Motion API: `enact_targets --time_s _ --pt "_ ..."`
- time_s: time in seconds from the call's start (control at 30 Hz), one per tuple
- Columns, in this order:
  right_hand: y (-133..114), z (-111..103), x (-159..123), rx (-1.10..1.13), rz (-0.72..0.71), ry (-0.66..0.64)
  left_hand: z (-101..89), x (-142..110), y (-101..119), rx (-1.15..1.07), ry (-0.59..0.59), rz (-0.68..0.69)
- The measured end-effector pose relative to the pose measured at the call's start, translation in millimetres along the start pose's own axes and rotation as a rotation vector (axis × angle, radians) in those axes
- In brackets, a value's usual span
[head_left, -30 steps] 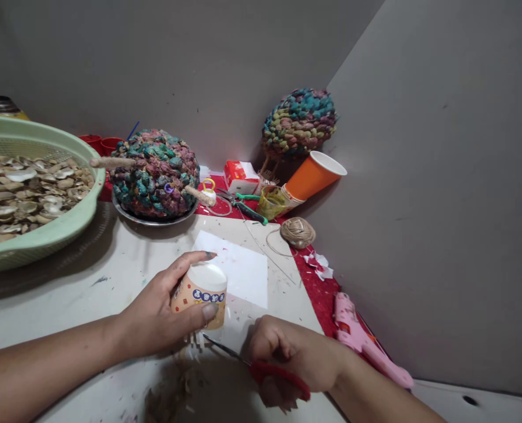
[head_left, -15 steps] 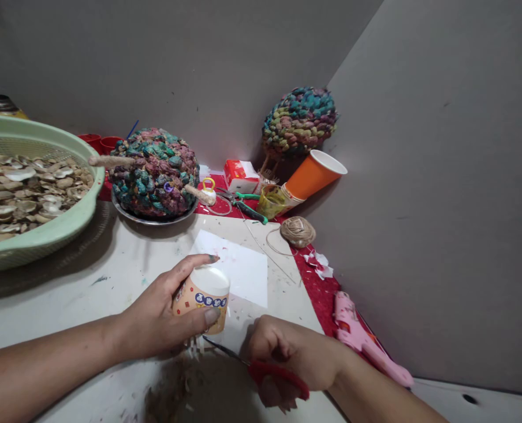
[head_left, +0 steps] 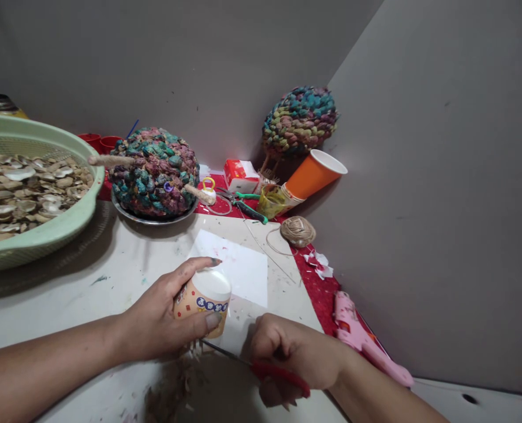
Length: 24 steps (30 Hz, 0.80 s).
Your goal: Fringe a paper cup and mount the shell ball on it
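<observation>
With left hand, grips tilted tan paper cup, white on top and printed with blue discs, above near middle of white table; with right hand, holds red-handled scissors just under cup. Has pale-green plastic basket of brown shells at left, silver metal dish bearing knobbly teal-purple ball far.

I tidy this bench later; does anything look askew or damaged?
The orange cup tilts instead of standing upright. Crumpled white paper litters the red cloth. The paper cup in the left hand looks upside down, its lower edge apparently cut.
</observation>
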State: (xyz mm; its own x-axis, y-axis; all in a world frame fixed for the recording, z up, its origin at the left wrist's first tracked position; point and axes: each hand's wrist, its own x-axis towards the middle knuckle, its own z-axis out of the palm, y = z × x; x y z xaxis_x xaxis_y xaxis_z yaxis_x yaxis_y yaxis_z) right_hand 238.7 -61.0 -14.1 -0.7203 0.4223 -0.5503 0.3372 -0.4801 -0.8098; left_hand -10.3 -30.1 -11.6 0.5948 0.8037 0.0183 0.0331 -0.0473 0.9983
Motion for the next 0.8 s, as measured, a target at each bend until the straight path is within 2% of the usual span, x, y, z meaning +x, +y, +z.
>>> enact_targets --time_s 0.47,0.67,0.8 --pt "3.0 -1.2 2.8 -0.007 0.011 -0.041 1.4 -0.2 1.8 -0.143 0.024 -0.088" --pt "5.8 -4.5 1.9 -0.049 -0.035 -0.031 -1.5 7.6 5.2 -0.436 0.209 -0.127" --pt "0.4 -1.1 1.0 -0.031 -0.065 0.0 -3.8 11.1 7.2 -0.509 0.295 -0.131"
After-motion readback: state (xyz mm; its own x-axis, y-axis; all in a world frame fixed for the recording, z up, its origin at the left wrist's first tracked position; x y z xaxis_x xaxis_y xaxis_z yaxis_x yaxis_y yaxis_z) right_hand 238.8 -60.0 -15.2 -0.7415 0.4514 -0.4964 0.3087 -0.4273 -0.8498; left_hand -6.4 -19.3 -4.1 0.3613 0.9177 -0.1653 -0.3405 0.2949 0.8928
